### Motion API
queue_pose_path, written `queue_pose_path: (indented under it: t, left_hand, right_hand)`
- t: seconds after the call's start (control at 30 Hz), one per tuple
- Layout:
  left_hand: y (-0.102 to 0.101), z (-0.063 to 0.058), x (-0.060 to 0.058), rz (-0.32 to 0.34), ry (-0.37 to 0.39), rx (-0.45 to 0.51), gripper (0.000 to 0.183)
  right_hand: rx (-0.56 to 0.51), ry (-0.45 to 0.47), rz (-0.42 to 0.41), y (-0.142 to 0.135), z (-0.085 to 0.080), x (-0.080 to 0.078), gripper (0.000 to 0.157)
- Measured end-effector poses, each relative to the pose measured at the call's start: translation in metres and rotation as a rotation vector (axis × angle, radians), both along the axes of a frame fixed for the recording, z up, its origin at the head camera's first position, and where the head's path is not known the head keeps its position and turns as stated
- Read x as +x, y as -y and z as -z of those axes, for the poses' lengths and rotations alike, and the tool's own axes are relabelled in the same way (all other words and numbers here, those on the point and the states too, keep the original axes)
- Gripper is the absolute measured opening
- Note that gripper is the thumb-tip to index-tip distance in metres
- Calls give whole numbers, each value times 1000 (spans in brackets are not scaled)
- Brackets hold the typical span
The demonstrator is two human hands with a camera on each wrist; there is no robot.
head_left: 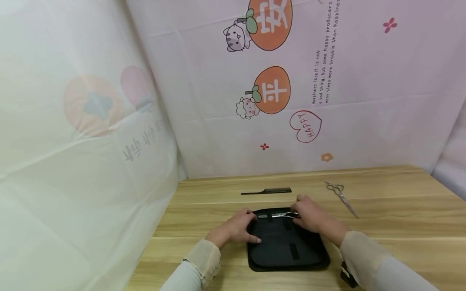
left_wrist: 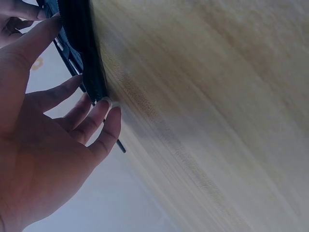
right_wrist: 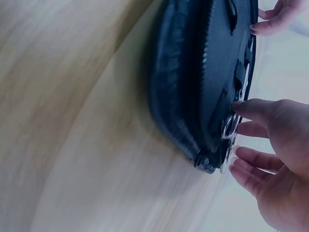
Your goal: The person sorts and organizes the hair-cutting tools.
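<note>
A black zip case (head_left: 276, 252) lies on the wooden table, its dark inner face with elastic loops turned up. Along its far edge lies a pair of silver scissors (head_left: 279, 215), the blades running under a loop and pointing left. My right hand (head_left: 311, 213) holds the scissors by the finger rings (right_wrist: 229, 129) at the case's far right corner, thumb on the near side and fingers beyond. My left hand (head_left: 238, 227) rests at the left side of the case, thumb on the inner face, fingers loosely extended along the far left corner.
Behind the case lies a black tail comb (head_left: 278, 190), its thin tail pointing left. A second pair of silver scissors (head_left: 342, 198) lies to the back right, blade tips toward me. Printed cloth (head_left: 214, 149) hangs behind the table (head_left: 400, 210) and along its left side.
</note>
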State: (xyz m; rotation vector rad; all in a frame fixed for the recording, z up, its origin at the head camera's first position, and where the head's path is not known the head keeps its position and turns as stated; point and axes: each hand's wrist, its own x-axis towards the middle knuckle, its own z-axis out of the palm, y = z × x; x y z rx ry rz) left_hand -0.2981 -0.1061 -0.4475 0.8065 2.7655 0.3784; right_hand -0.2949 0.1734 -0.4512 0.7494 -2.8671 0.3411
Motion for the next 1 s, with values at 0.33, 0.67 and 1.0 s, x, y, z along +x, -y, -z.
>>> queue_pose_path:
  t: [0.33, 0.67, 1.0]
  left_hand:
    - [0, 0, 1, -6, 0, 9, 67]
    - [-2, -3, 2, 9, -44, -28, 67]
    - [-4, -2, 0, 22, -57, -36, 67]
  right_hand:
    - [16, 90, -13, 1, 3, -3, 13]
    - [-1, 99, -18, 11, 2, -4, 14]
    - [-55, 164, -46, 14, -1, -6, 9]
